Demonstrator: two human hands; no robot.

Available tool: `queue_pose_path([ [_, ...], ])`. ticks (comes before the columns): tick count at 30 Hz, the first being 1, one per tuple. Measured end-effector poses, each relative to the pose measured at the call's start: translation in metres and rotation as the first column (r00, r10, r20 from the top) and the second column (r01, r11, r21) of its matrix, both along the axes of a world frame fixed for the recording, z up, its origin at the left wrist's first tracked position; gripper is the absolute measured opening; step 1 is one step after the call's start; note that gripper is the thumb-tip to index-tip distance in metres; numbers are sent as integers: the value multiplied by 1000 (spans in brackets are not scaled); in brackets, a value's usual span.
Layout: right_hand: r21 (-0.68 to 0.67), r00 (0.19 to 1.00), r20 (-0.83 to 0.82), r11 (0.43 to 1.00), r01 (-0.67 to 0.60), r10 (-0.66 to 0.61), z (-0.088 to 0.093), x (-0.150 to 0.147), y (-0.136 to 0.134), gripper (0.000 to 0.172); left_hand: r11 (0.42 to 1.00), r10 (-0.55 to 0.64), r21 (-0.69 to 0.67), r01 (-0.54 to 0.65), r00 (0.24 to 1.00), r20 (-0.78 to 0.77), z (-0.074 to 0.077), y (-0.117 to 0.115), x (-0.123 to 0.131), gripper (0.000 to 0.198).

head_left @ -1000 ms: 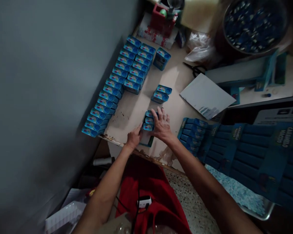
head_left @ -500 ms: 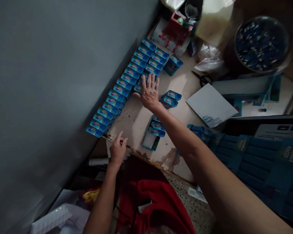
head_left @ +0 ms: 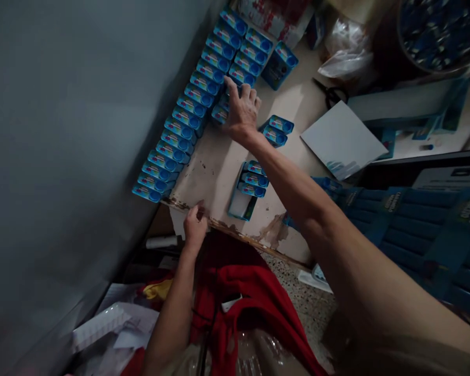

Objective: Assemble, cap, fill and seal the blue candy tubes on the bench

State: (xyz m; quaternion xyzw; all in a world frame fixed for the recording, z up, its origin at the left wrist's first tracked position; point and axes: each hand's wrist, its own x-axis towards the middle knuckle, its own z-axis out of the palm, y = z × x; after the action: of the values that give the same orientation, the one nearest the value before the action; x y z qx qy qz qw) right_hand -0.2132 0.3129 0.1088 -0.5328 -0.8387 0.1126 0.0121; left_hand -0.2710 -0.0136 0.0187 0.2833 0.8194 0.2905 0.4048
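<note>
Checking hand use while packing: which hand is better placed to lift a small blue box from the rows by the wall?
Probably the right hand: it is stretched out over the rows of blue boxes, fingers curled on them. The left hand rests at the table edge, apart from them.

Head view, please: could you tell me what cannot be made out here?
- Blue packs under the right hand: fingers cover them, grip unclear.
- Round tub: cut by the top edge; contents too small.
- Print on small blue packs: too small, dim.
- Left hand: fingertips hidden at the table edge.
</note>
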Motion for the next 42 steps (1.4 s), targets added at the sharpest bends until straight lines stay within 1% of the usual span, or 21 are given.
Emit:
queue_pose_path([
  [2,78,987,-143,995,-63,73,24,26,-51,93,988,140,43,-148,978,156,6,-5,-2,43],
  [4,114,955,-232,980,-165,187,44,59,-118,89,950,266,90,-300,924,274,20,-11,1,51],
  [6,115,918,-281,959,-259,281,52,92,-185,79,907,335,146,-396,886,320,38,-18,10,57],
  [7,124,913,-297,959,-255,281,49,107,-213,74,899,324,182,-398,885,333,47,-20,17,58],
  [9,185,929,-289,965,-185,233,31,131,-253,65,915,192,270,-299,913,360,59,-23,36,57],
  [10,226,940,-269,963,-148,208,18,140,-265,59,921,91,323,-219,926,368,61,-23,47,57],
  [12,295,954,-236,949,-109,184,-11,154,-274,52,908,-111,417,-50,928,355,56,-20,68,60],
  [15,326,961,-200,938,-116,188,-44,167,-272,47,853,-278,508,116,926,254,34,-9,93,65],
  [17,305,972,-168,946,-109,166,-55,172,-271,47,830,-310,532,167,931,192,21,-1,103,66],
  [19,267,978,-148,958,-106,149,-58,175,-271,48,827,-297,538,162,939,174,14,5,107,64],
  [22,215,974,-156,968,-130,165,-55,172,-266,49,860,-230,499,106,954,194,11,11,108,61],
  [25,115,977,-130,982,-153,167,-53,165,-249,55,904,-147,423,59,973,178,7,25,112,58],
  [29,-28,973,-77,975,-219,217,-57,160,-221,59,924,-68,374,77,997,-38,-2,59,120,58],
  [31,-67,968,-85,968,-243,237,-52,163,-211,58,924,-16,378,55,994,-105,-2,70,122,60],
  [33,-101,955,-156,958,-269,251,-38,172,-201,59,923,59,385,-22,995,-83,4,65,120,61],
  [35,-112,919,-317,953,-283,236,-22,183,-184,58,919,165,360,-160,986,15,13,44,117,66],
  [37,-123,854,-507,971,-206,117,-12,193,-156,53,911,274,265,-316,944,184,21,20,119,74],
  [39,-191,780,-607,981,44,-153,-19,195,-119,57,906,342,114,-407,866,365,23,6,127,76],
  [40,-266,743,-609,954,139,-278,-27,192,-99,62,908,363,39,-418,828,428,22,6,133,73],
  [41,-376,725,-582,912,161,-368,-38,187,-81,66,908,382,-26,-418,802,460,20,10,140,68],
  [42,-488,731,-539,863,135,-419,-49,181,-65,69,905,404,-72,-420,790,461,17,19,148,62],
])
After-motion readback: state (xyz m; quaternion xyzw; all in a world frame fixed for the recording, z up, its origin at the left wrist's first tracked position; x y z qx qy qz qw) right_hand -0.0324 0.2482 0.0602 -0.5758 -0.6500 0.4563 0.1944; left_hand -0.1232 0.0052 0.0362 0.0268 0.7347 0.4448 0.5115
